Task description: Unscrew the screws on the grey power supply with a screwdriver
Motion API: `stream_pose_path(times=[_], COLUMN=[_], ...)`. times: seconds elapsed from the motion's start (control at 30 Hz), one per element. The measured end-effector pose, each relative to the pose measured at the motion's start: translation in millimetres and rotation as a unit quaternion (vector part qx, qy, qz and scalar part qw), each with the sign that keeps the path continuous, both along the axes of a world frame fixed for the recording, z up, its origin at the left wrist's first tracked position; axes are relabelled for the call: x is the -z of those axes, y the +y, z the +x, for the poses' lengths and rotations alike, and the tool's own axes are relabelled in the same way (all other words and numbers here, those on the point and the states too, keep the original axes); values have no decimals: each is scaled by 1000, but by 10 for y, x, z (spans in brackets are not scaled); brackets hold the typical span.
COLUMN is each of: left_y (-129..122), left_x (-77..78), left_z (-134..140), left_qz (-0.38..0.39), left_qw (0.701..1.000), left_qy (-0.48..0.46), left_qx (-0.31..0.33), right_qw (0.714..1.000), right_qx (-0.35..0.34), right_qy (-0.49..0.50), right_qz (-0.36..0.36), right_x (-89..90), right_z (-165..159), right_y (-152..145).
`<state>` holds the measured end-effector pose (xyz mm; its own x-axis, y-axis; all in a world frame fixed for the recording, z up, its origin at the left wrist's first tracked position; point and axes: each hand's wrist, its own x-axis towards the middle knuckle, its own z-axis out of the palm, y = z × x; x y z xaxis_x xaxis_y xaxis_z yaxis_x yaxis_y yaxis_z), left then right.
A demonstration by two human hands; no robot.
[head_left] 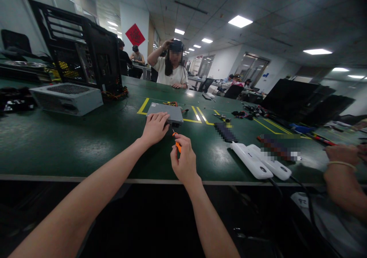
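The left hand [155, 128] lies with fingers extended across the top of the metal box [173, 112], resting on it rather than wrapped around it. The box sits on the green table [114, 147], by the yellow tape lines. The right hand [185, 156] has its fingers closed around the orange screwdriver [178, 146].

Step in hand, as judged: apply the screwdriver at the box's near side; tip contact cannot be confirmed. The next move calls for a steady box and an aligned tip.

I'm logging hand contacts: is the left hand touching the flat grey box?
Touching. The head view shows it: the left hand lies with its fingers over the top of the flat grey box.
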<state>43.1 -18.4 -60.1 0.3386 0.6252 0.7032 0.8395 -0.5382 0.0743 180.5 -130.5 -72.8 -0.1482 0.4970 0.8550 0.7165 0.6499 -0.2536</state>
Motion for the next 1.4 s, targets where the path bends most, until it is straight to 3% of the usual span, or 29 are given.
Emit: stream_pose_path(times=[0.23,0.5,0.67,0.83,1.07,1.3,1.4], left_y=[-12,1,12,8,-5,-8,-3], left_x=[-8,8,16,4,-8,-10,-9], left_z=[3,5,6,9,2,1,0], left_qz=[0,-2,1,-5,-7,-18,-18], left_qw=[1000,1000,1000,1000,1000,1000,1000], left_qy=[0,-2,-8,-3,-5,-6,-5], left_qx=[-3,-5,-1,-6,-1,-3,-4], right_qw=[991,989,984,987,978,984,981], right_qx=[129,125,165,124,182,133,160], right_qy=[36,-67,-14,-22,-24,-41,-31], right_qz=[-27,-41,-70,-99,-99,-106,-109], right_x=[-8,43,-58,-158,-120,-114,-117], right_z=[45,-68,-32,-72,-57,-128,-102], right_y=[3,-121,-104,-159,-142,-198,-171])
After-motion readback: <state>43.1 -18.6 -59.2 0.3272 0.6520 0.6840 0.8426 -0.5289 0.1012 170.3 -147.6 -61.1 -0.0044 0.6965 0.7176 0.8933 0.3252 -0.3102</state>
